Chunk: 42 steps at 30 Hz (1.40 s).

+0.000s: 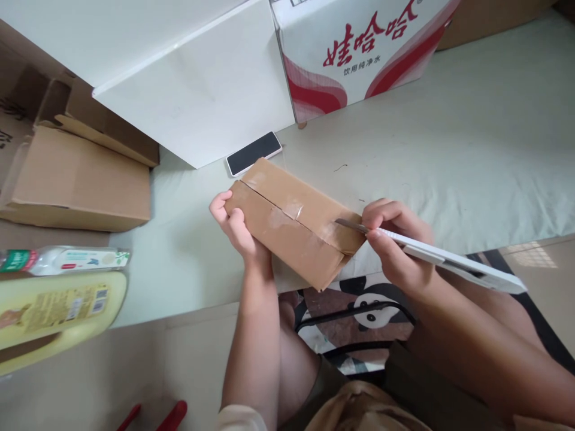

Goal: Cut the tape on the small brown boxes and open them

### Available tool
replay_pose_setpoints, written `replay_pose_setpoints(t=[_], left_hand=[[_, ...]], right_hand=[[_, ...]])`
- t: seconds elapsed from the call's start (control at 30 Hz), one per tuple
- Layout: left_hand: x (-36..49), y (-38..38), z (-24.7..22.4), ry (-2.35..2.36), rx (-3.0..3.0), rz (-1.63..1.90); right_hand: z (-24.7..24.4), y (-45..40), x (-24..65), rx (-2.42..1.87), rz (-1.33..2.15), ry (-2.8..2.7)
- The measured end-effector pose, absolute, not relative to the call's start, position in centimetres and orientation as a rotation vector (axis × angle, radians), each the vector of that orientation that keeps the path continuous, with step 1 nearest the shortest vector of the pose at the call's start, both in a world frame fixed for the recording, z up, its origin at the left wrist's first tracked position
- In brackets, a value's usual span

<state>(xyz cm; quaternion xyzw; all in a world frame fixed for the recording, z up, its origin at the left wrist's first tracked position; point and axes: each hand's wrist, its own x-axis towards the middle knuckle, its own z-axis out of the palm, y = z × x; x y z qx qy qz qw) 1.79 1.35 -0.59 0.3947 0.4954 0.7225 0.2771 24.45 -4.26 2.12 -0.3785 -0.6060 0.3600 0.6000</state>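
A small brown cardboard box (291,221) is held tilted above the near edge of the pale green cloth. My left hand (236,227) grips its left end, fingers curled over the side. In my right hand (399,239), pinched between thumb and fingers, is a white utility knife (453,263). Its blade points left and lies against the top face of the box near the right end, by the seam. Whether the tip has gone into the cardboard cannot be made out. Clear tape shows across the seam.
A phone (254,154) lies just behind the box. Behind it stand a white panel (202,90) and a white-and-red carton (359,54). Brown boxes (81,173), a clear bottle (67,260) and a yellow container (63,311) are at the left.
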Motion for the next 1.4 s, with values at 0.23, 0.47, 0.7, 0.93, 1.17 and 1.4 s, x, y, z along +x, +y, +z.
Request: replay_pose_setpoints(t=[0.23, 0.47, 0.7, 0.93, 1.17, 1.4], left_hand=[[1.8, 1.3, -1.0, 1.258, 1.060, 1.965], [1.8, 1.6, -1.0, 1.296, 1.024, 1.960], [1.9, 1.4, -0.5, 1.298, 1.005, 1.970], [1.6, 1.7, -1.0, 1.287, 1.011, 1.977], [1.2, 1.7, -1.0, 1.286, 1.036, 1.983], [1.4, 1.5, -0.8, 1.266, 1.017, 1.961]], right_hand=[[2.0, -4.4, 24.6, -0.909, 0.869, -1.384], [2.1, -4.4, 24.7, -0.897, 0.892, -1.388], [2.0, -4.4, 24.7, -0.889, 0.888, -1.404], [2.1, -4.3, 24.8, -0.872, 0.897, -1.412], [1.8, -4.3, 24.8, -0.783, 0.973, -1.324], [3.3, -2.5, 27.3, -0.793, 1.204, -0.881]])
